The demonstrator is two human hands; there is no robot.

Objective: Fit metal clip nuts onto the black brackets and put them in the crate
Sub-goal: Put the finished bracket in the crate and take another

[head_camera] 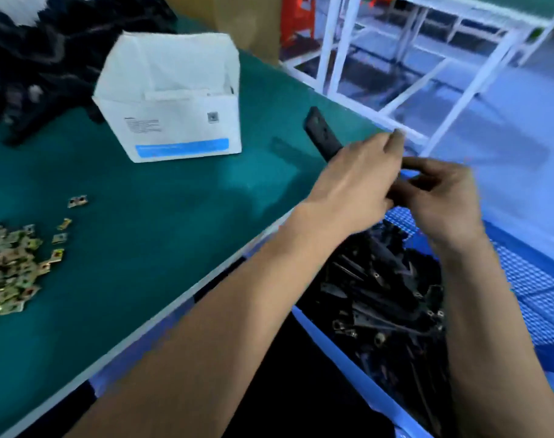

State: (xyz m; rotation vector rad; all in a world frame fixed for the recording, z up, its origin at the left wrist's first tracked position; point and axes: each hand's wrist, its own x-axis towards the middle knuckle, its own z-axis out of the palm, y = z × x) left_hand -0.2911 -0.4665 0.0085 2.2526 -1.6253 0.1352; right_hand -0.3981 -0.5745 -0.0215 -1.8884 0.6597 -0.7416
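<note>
Gripping black bracket (321, 134), box (174, 99) label unreadable

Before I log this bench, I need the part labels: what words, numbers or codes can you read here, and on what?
No text reads clearly.
White box, front: a block of small print, too blurred to read.
White box, front: a square code, too blurred to scan.
White box, blue strip along the bottom: a line of print, unreadable.
Nothing shows on the clip nuts or the crate.

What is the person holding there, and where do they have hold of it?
A black bracket: the left hand and right hand grip its near end; the far end sticks out free.
</note>
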